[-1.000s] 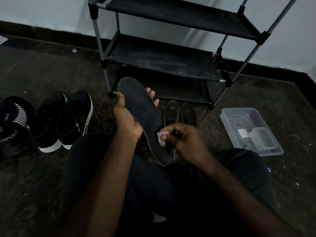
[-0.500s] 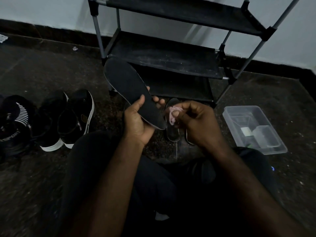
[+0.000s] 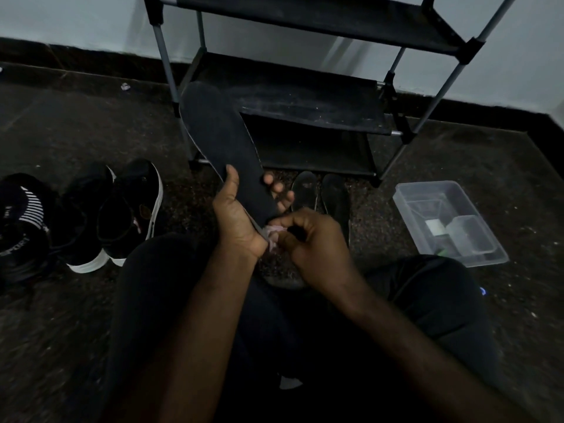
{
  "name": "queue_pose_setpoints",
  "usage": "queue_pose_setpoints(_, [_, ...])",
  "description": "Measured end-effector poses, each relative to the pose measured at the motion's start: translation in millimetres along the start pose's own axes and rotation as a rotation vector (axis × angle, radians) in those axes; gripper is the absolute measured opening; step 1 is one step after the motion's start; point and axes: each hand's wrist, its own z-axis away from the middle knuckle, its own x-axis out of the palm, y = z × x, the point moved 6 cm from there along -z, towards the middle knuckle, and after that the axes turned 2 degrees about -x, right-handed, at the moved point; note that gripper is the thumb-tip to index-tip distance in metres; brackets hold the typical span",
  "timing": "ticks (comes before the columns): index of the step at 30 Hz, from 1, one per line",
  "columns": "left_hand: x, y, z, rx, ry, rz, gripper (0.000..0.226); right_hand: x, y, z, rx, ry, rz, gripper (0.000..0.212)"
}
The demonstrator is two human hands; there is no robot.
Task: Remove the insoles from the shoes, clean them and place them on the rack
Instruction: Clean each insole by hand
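On the dim floor before the rack [image 3: 293, 96], an insole [image 3: 225, 154] is gripped by the left hand [image 3: 241, 224] and a pink cloth [image 3: 273, 236] pinched by the right hand [image 3: 314, 245]; slippage is risked if the heel-end grip loosens.

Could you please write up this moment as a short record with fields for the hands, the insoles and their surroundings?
left hand: grips the raised insole near its lower end
right hand: pinches a pink cloth at that end
other insoles: two, side by side before the rack
shoes: standing at left
bin: clear, at right
rack: no insole visible on its shelves
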Motion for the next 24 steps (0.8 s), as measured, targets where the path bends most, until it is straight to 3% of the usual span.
queue_pose_setpoints(4, [2.1,-4.4,-1.3,-0.008,-0.037,0.034,0.048,-10.5,-2.1,-15.0,-0.043,0.118,0.115,0.007])
queue_pose_setpoints(10, [-3.3,7.0,-1.1,0.036,0.034,0.096,0.055,11.7,0.6,7.8,0.049,-0.037,-0.069,0.013])
queue_pose_setpoints(16, [-1.1,2.2,-3.5,0.040,-0.019,0.060,0.050,-7.6,11.6,-18.6,0.078,0.069,-0.029,0.008])
queue_pose_setpoints(21, [-2.9,7.8,-2.3,0.064,0.016,0.135,0.060,14.6,6.5,4.0,0.087,-0.033,-0.144,0.012])
queue_pose_setpoints(24, [-2.1,6.5,-4.8,0.051,0.009,0.137,0.052,9.6,12.5,-4.3,0.111,-0.006,-0.175,0.011])
